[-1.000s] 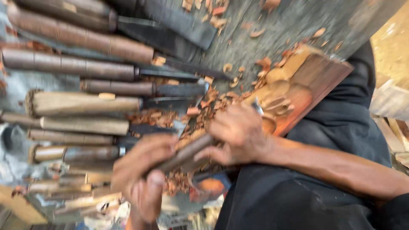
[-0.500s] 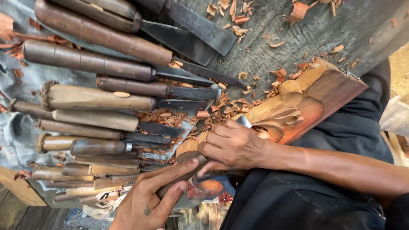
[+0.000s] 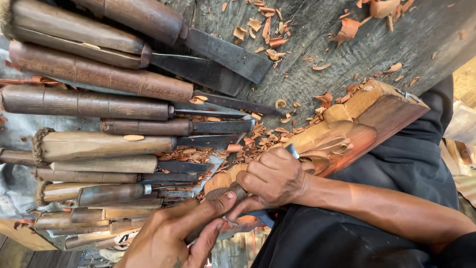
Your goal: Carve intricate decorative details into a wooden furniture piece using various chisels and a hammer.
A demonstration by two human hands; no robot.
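My right hand [image 3: 272,179] is wrapped around a wooden-handled chisel [image 3: 223,184], close to its metal blade. The blade tip [image 3: 291,149] rests against a reddish-brown carved wood block [image 3: 357,129] with rounded relief shapes, lying at the bench edge. My left hand [image 3: 173,238] comes in from the bottom. Its stretched fingers and thumb pinch the butt end of the same chisel handle. Orange wood shavings [image 3: 258,136] lie around the block and under the chisel.
A row of several chisels and gouges with worn wooden handles [image 3: 99,104] lies side by side at the left on grey cloth [image 3: 15,129], blades pointing right. The rough grey workbench [image 3: 317,54] is strewn with chips. My lap in black clothing [image 3: 377,198] fills the lower right.
My left hand has loosened from a fist around the handle to stretched fingers pinching its end. My right hand stays on the chisel at the block. The view has shifted slightly.
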